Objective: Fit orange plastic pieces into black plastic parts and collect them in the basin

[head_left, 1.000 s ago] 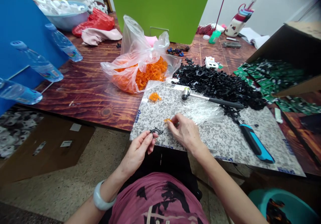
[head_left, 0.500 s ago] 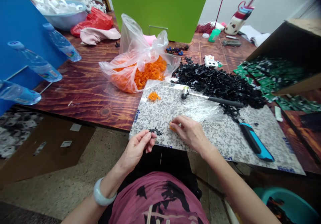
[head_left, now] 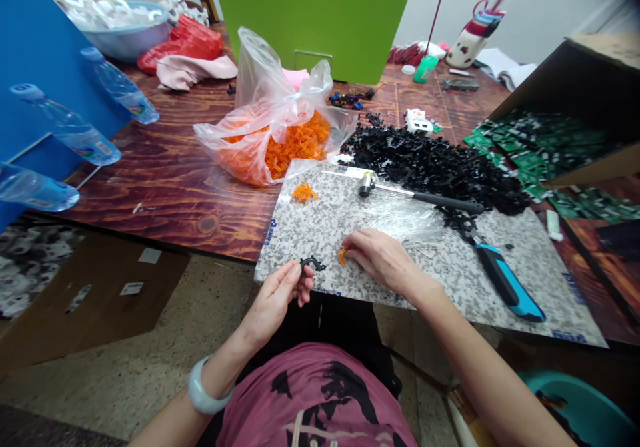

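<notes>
Between the thumb and fingers of my left hand [head_left: 279,291] is a small curved black plastic part [head_left: 313,263], held over the front edge of the speckled board [head_left: 320,223]. My right hand [head_left: 379,258] is closed on a small orange part [head_left: 343,255] just above the board, a short gap to the right of the black part. A few loose orange pieces [head_left: 304,193] lie near the board's back left. Behind the right hand are thin clear strips [head_left: 403,217] and a small hammer [head_left: 430,198].
A clear bag of orange parts [head_left: 295,143] stands behind the board, beside a heap of black parts [head_left: 435,160]. Blue-handled pliers [head_left: 507,283] lie at right, near a box of green boards [head_left: 550,143]. Water bottles [head_left: 75,127] line the left.
My right hand has turned slightly and more of the orange part shows at its fingertips. The black part in my left hand has tilted a little. The whole view has shifted slightly.
</notes>
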A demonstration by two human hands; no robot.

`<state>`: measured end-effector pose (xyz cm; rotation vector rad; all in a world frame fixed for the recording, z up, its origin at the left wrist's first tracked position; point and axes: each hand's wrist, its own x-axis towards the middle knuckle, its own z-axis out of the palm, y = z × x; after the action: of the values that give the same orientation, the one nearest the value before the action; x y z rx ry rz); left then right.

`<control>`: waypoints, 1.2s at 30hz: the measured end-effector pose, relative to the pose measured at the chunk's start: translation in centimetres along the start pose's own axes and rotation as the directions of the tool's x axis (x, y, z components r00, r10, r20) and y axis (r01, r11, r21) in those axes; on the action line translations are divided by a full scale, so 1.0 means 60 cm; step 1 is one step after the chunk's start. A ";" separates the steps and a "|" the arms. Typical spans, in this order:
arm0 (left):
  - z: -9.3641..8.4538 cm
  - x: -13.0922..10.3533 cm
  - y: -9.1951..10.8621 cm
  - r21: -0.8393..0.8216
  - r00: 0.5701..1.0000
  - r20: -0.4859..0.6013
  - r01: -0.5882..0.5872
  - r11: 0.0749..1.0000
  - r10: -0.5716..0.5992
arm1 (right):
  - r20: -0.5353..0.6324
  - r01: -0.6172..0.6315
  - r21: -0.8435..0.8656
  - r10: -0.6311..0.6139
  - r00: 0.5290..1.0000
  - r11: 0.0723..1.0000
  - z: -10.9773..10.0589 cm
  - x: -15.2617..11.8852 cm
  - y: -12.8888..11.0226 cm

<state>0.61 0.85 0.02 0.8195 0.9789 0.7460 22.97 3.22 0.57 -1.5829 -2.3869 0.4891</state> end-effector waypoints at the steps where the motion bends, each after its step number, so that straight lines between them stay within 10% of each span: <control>1: 0.000 0.000 0.000 -0.007 1.000 0.004 -0.001 1.000 0.001 | -0.029 -0.023 0.054 0.024 0.999 0.998 -0.001 -0.004 0.001; 9: 0.008 0.000 -0.001 0.111 0.997 0.065 -0.049 0.993 0.042 | -0.234 -0.093 0.544 0.257 0.938 0.834 -0.012 -0.044 -0.063; 36: 0.009 -0.018 0.004 0.409 0.946 0.289 -0.259 0.875 0.145 | -0.293 -0.022 0.469 0.179 0.939 0.883 0.006 -0.046 -0.113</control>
<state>0.66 -0.07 0.84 1.4020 0.8496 0.5830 18.19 -1.79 2.92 -1.4389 -1.7794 0.6903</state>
